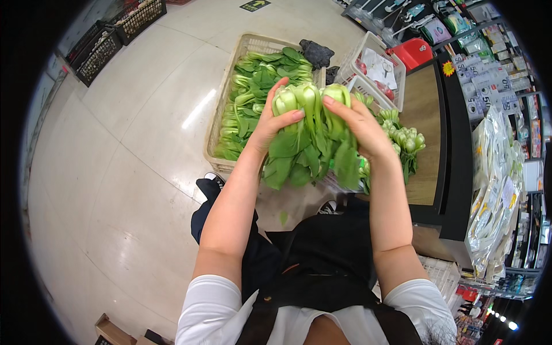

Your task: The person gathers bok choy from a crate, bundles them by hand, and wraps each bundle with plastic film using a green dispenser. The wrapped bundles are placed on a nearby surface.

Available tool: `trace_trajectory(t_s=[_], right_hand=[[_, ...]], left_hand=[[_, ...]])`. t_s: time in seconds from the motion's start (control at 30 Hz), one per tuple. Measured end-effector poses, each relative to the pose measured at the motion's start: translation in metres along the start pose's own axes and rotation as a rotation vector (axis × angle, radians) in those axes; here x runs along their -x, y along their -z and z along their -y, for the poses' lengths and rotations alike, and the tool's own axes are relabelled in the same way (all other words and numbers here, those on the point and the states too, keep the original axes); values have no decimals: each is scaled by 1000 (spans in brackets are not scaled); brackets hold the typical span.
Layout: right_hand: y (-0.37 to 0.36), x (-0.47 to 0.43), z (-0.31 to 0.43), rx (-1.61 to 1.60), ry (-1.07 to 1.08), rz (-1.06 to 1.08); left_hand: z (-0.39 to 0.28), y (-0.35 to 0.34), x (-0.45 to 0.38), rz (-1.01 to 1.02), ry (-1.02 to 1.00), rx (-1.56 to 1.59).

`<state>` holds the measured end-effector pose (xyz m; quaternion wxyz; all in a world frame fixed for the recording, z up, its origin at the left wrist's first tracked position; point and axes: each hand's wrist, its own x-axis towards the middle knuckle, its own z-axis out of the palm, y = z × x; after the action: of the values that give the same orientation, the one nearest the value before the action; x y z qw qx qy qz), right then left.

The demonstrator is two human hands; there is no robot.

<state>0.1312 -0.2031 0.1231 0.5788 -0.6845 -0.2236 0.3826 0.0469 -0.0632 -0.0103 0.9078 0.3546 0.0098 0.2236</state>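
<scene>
Between my two hands I hold a bunch of green bok choy [308, 101], its pale bases up and its leaves hanging down. My left hand [274, 114] grips the left side, thumb across the stems. On the right side, my right hand [362, 123] is closed around another part of the bunch. Behind and below it stands a cream plastic crate [214, 129] filled with bok choy [269, 73] laid in rows. More bok choy [405, 140] is stacked to the right, base ends outward, partly hidden by my right forearm.
White baskets [399, 71] with red-packed items and a paper stand at back right, beside a red plastic object [412, 54]. Crumpled black plastic [317, 54] lies at the crate's corner. A wood-topped counter [420, 129] and hanging bags [496, 194] are on the right. Black crates [97, 56] stand far left.
</scene>
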Motion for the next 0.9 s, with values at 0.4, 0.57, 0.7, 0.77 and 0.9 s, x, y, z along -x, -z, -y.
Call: trace_trajectory(t_s=[0.4, 0.57, 0.7, 0.77, 0.9], right_hand=[[15, 60, -138, -326, 98, -167], [54, 112, -206, -521, -209, -131], [82, 154, -292, -736, -486, -204], [100, 155, -325, -770, -545, -257], [146, 135, -346, -813, -675, -290]], left_hand=[[69, -49, 62, -311, -16, -750], [143, -60, 107, -331, 342, -646], [225, -39, 131, -325, 741, -598], [256, -32, 127, -280, 881, -570], [295, -29, 91, -204, 970, -463]])
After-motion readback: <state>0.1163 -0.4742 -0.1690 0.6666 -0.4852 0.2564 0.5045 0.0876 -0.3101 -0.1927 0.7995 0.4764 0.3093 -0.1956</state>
